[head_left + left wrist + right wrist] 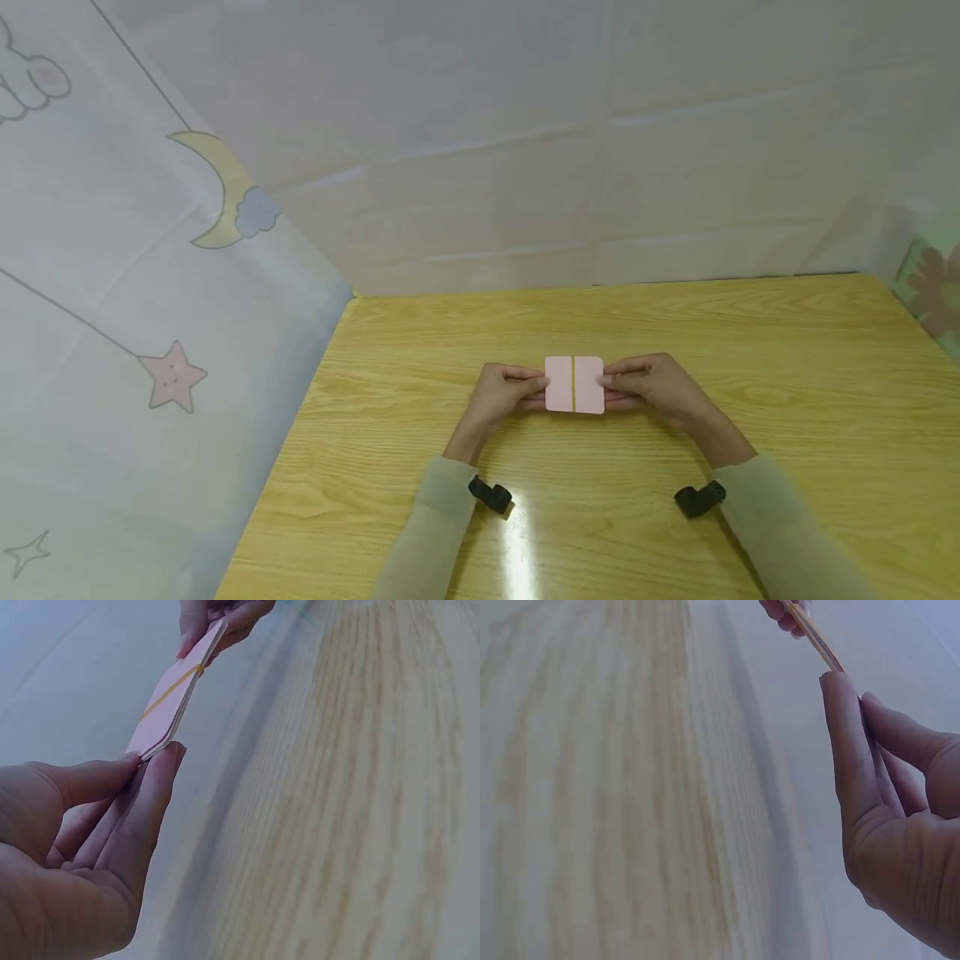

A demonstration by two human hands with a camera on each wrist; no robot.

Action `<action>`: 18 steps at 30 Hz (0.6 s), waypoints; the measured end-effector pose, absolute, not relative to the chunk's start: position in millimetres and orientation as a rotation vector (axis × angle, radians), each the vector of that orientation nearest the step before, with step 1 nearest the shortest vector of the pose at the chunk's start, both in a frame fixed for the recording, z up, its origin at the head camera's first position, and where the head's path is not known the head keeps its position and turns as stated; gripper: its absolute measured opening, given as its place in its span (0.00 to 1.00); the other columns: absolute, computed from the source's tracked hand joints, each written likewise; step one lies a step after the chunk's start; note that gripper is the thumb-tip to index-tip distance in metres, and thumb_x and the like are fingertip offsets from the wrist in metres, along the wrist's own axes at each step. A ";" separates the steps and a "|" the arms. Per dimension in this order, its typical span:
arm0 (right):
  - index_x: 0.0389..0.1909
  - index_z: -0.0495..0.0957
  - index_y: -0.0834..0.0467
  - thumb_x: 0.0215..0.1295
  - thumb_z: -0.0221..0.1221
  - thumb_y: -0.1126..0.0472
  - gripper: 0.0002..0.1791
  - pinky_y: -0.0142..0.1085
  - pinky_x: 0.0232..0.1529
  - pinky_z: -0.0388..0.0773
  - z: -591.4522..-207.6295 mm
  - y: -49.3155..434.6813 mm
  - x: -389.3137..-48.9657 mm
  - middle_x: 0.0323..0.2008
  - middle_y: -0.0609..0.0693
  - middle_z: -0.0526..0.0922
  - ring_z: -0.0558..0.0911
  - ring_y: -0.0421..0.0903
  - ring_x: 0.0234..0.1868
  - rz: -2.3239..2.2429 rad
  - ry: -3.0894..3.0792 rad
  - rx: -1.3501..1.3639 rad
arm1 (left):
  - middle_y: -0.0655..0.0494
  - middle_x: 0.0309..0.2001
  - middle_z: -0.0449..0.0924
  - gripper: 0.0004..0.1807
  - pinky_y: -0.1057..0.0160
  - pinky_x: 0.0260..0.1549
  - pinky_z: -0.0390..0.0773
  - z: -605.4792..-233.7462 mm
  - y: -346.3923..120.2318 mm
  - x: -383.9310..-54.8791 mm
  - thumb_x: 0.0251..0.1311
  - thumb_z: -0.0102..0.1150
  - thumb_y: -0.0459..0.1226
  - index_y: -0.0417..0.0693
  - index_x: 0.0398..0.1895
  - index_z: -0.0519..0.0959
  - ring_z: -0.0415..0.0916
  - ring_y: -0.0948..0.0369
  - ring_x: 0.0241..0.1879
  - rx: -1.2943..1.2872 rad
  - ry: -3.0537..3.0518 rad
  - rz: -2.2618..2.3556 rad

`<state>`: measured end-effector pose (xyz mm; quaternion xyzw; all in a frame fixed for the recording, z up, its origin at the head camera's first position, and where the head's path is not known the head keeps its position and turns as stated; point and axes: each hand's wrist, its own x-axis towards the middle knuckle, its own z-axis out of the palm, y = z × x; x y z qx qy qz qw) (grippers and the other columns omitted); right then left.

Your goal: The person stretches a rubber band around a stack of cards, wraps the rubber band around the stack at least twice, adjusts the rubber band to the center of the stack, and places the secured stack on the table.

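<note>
A thin stack of pink cards (559,385) with rounded corners is held up over the table. One yellow band (573,385) runs across its middle. My left hand (504,395) pinches the stack's left edge, thumb on the face and fingers behind. At the opposite edge my right hand (657,388) pinches it the same way. From the left wrist view, several layers show along the side of the stack (169,705). Only the narrow edge of the stack (819,641) shows in the right wrist view.
The wooden table (600,517) stretches beneath both hands. A pale wall covering (480,200) rises behind it, with a printed moon (225,179) and star (174,377) on the left side. Black wrist cameras (491,494) sit on both sleeves.
</note>
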<state>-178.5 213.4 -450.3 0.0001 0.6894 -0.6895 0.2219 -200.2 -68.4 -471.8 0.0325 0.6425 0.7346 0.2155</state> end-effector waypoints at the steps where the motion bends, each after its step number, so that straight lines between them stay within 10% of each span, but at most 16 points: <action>1: 0.65 0.71 0.80 0.73 0.66 0.64 0.29 0.42 0.49 0.91 -450.1 213.2 -178.5 0.41 0.50 0.92 0.93 0.46 0.41 -1.907 1.905 0.008 | 0.39 0.42 0.91 0.10 0.57 0.45 0.91 -471.5 -67.8 -200.3 0.68 0.65 0.26 0.27 0.48 0.86 0.92 0.57 0.34 0.086 1.791 2.035; 18: 0.61 0.77 0.77 0.70 0.69 0.62 0.27 0.40 0.48 0.91 -454.5 212.8 -190.5 0.41 0.51 0.91 0.92 0.43 0.40 -1.855 2.034 0.102 | 0.39 0.44 0.90 0.06 0.60 0.41 0.92 -475.6 -52.4 -212.7 0.67 0.67 0.27 0.31 0.42 0.89 0.91 0.58 0.32 0.017 1.939 1.956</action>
